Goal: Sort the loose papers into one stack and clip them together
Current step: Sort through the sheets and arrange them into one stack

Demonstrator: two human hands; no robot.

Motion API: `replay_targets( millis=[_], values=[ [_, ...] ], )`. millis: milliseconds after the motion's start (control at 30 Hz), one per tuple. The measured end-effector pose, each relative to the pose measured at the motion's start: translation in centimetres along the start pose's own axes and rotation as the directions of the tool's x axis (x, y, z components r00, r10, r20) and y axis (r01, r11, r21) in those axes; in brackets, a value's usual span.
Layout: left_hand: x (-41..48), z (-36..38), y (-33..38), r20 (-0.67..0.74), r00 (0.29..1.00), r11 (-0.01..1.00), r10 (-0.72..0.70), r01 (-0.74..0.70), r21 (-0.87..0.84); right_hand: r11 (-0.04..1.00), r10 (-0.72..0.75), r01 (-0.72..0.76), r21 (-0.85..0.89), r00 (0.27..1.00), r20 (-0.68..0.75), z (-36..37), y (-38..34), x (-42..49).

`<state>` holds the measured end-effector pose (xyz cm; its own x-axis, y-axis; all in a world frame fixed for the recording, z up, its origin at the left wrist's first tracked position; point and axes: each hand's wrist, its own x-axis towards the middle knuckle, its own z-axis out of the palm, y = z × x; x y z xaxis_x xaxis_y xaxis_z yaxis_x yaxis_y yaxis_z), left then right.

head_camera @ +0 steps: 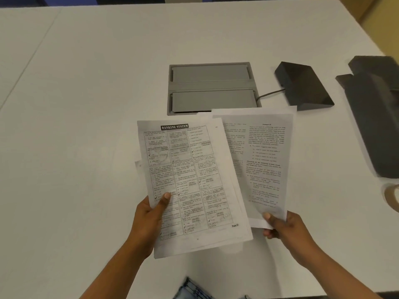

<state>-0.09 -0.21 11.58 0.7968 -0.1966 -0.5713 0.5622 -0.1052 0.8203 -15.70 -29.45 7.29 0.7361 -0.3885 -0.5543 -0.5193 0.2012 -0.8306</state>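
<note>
Head view, nearest first: a scrap of blue denim fabric (192,290) shows at the bottom edge, and above it the two bare forearms reach out over the plain white worktop (86,104). The left hand (149,214) is closed on the lower left edge of a printed white sheet headed "Banking System" and ruled into a grid of boxes (190,182), thumb on top, with at least one more sheet edge peeking out beneath it on the left. The right hand (280,225) pinches the bottom corner of a second white sheet covered in plain paragraphs of text (263,160), which also seems to have other pages behind it, one poking out along the top. The two bundles overlap in the middle, the grid sheet lying over the text sheet's left margin, and they are fanned at different angles, so my reading is that the gathering is well under way but the squaring into one stack is not finished. No clip can be made out anywhere, so the clipping is wholly left to do. Further off, just behind the papers, a grey rectangular cable hatch (211,87) is set into the worktop, the text pages' upper edge covering its near corner. A dark cable (269,93) runs from it to a black wedge-shaped box (302,85) on the right. At the far right edge lie a dark grey flat object (375,117), too blurred to identify, and a pale ring-shaped thing (393,197), partly cut off. None of these blocks the hands.
</note>
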Motion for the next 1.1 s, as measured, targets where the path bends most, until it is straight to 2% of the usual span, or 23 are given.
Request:
replay_targets(
  millis=[167,333,467,633,700,800,867,967,1100],
  values=[
    [0.1,0.8,0.8,0.030,0.999,0.998,-0.014,0.016,-0.066,0.999,0.021,-0.030,0.040,0.979,0.205,1.3,-0.8,-0.5],
    [0.2,0.9,2.2,0.129,0.991,0.983,-0.029,0.052,-0.175,1.000,0.011,-0.010,-0.005,0.964,0.265,1.3,-2.1,-0.5],
    [0.2,1.2,2.6,0.210,0.978,0.988,-0.023,0.054,-0.142,0.992,0.023,0.022,-0.128,0.941,0.337,1.4,-2.9,-0.7],
    [0.3,1.6,2.6,0.145,0.989,0.998,0.020,-0.011,-0.068,0.991,0.019,0.037,-0.127,0.911,0.413,1.1,-3.6,-0.8],
    [0.3,1.7,2.6,0.124,0.992,0.998,0.031,-0.024,-0.054,0.998,0.056,-0.046,-0.031,0.870,0.490,0.6,-4.0,-0.4],
    [0.2,1.8,2.3,0.125,0.991,0.998,0.055,-0.051,-0.035,0.941,0.063,-0.244,0.233,0.805,0.590,0.4,-5.1,0.2],
    [0.0,2.0,2.1,0.154,0.984,0.996,0.094,-0.093,-0.014,0.937,0.064,-0.239,0.254,0.834,0.547,1.0,-5.8,0.6],
    [-0.2,2.4,1.9,0.160,0.975,0.986,0.155,-0.162,0.031,0.970,0.060,-0.152,0.189,0.906,0.419,2.6,-6.5,1.0],
    [-0.2,2.8,2.5,0.173,0.973,0.988,0.153,-0.147,-0.042,0.974,0.021,-0.093,0.205,0.944,0.330,4.3,-7.5,1.2]
  ],
)
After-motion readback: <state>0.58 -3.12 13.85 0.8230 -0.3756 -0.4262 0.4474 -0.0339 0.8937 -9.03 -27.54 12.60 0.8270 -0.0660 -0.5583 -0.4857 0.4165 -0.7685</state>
